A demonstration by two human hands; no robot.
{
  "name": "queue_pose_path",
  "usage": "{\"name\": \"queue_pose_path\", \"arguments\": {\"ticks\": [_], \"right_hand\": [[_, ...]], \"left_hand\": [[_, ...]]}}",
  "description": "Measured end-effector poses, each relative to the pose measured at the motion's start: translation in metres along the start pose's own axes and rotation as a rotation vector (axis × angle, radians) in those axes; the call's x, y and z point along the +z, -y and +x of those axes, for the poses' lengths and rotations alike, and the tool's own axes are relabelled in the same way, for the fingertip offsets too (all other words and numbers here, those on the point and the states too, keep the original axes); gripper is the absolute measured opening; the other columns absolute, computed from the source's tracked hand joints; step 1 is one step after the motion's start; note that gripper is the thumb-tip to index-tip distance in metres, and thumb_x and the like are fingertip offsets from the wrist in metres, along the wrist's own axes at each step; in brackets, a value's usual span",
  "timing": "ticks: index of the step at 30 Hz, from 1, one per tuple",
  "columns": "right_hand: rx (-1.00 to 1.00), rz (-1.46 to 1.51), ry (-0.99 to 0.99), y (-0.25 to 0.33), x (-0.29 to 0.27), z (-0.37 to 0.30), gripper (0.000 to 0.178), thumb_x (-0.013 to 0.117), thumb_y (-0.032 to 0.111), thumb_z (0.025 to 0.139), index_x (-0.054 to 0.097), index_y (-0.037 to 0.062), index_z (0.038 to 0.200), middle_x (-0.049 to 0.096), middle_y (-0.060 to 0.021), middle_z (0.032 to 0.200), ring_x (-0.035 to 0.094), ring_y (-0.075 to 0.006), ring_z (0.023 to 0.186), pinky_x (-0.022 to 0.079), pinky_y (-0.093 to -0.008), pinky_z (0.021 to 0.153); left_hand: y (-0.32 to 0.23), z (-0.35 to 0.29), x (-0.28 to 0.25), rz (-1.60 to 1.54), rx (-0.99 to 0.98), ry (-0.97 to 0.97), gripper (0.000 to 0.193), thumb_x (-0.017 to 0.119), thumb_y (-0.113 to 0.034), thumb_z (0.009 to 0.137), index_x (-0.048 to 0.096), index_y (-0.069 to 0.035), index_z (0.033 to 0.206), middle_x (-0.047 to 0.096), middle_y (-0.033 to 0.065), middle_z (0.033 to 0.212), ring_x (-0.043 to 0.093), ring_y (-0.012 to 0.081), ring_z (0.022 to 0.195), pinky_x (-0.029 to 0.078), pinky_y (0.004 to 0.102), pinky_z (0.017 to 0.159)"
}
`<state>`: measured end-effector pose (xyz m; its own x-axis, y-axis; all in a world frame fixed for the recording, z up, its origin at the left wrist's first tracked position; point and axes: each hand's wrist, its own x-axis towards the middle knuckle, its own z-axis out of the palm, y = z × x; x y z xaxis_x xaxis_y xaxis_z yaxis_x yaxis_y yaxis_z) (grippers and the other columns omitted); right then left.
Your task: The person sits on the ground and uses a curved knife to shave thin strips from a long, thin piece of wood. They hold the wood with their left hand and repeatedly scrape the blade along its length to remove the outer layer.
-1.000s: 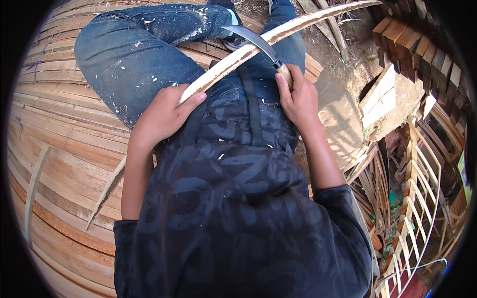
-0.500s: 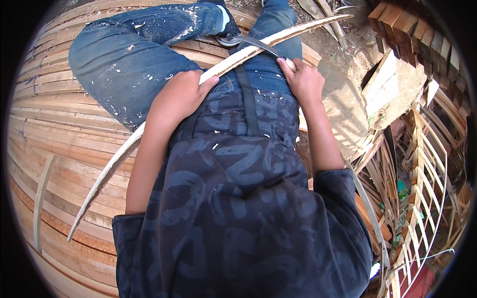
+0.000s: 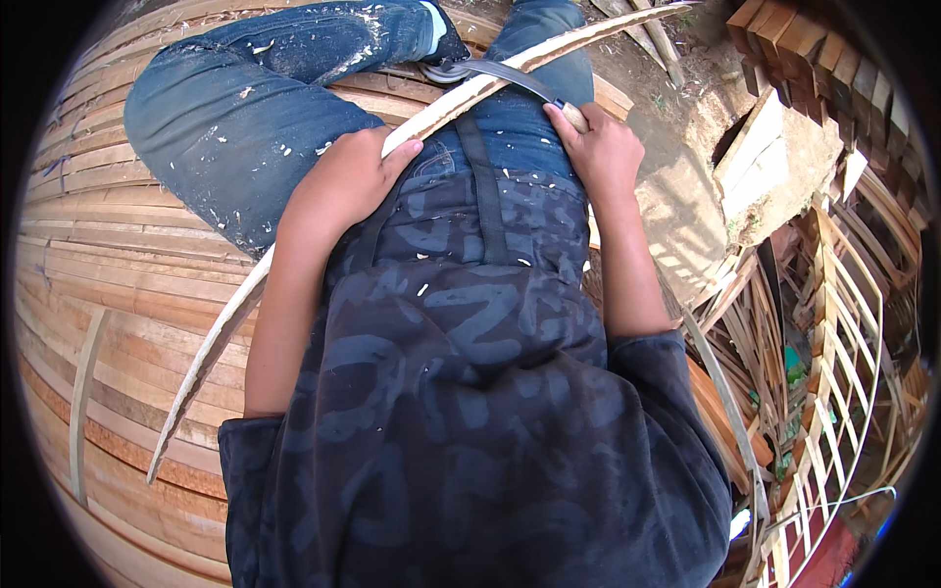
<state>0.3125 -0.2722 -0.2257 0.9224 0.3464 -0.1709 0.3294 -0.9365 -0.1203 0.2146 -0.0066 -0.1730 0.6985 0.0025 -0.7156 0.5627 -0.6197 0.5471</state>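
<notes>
A long, pale wooden strip (image 3: 446,112) with a brownish face lies slantwise across my lap, from the lower left to the far right. My left hand (image 3: 343,178) is closed around it near my left hip, thumb along its top. In my right hand (image 3: 606,157), closed on a light wooden handle, is a curved knife (image 3: 530,81). Its grey blade crosses the strip above my thigh, with the tip toward my shoe (image 3: 446,71). Whether the edge bites into the wood I cannot tell.
Many wooden slats (image 3: 127,235) lie side by side beneath me and to the left. Stacked wood pieces (image 3: 814,54) stand at the far right. Nearer on the right are a slatted wooden frame (image 3: 818,441) and loose thin strips (image 3: 755,353). Shavings dot my jeans (image 3: 245,137).
The strip has tilted slightly steeper, its far end higher in view and its near end a little to the right. The knife has shifted slightly along with my right hand, still across the strip.
</notes>
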Motion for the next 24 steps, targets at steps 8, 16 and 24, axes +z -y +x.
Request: {"name": "queue_pose_path", "arguments": {"ticks": [8, 16, 24], "right_hand": [[0.310, -0.115, 0.193, -0.064, -0.006, 0.031, 0.060, 0.053, 0.065, 0.082, 0.067, 0.0072, 0.073, 0.063, -0.0164, 0.061, 0.065, -0.0338, 0.062, 0.052, -0.0427, 0.056], [-0.110, 0.006, 0.208, -0.007, -0.014, 0.026, 0.058, 0.053, 0.064, 0.081, 0.065, 0.0079, 0.072, 0.063, -0.0176, 0.064, 0.065, -0.0358, 0.065, 0.052, -0.0444, 0.059], [0.177, -0.100, 0.203, -0.072, 0.002, 0.040, 0.067, 0.047, 0.070, 0.081, 0.067, 0.0070, 0.075, 0.064, -0.0174, 0.065, 0.066, -0.0346, 0.065, 0.052, -0.0432, 0.059]], "left_hand": [[0.006, -0.014, -0.003, -0.041, 0.014, 0.023, 0.042, 0.051, -0.035, 0.095, 0.058, 0.006, 0.088, 0.057, 0.0284, 0.075, 0.055, 0.0464, 0.074, 0.045, 0.0431, 0.068], [0.008, -0.001, -0.003, -0.007, 0.040, 0.021, 0.044, 0.051, -0.035, 0.095, 0.059, 0.008, 0.088, 0.056, 0.0299, 0.072, 0.055, 0.0471, 0.071, 0.045, 0.0442, 0.068], [0.007, -0.003, -0.008, -0.013, 0.040, 0.054, 0.047, 0.052, -0.038, 0.093, 0.060, 0.007, 0.083, 0.060, 0.0302, 0.079, 0.058, 0.0474, 0.081, 0.046, 0.0472, 0.073]]}}
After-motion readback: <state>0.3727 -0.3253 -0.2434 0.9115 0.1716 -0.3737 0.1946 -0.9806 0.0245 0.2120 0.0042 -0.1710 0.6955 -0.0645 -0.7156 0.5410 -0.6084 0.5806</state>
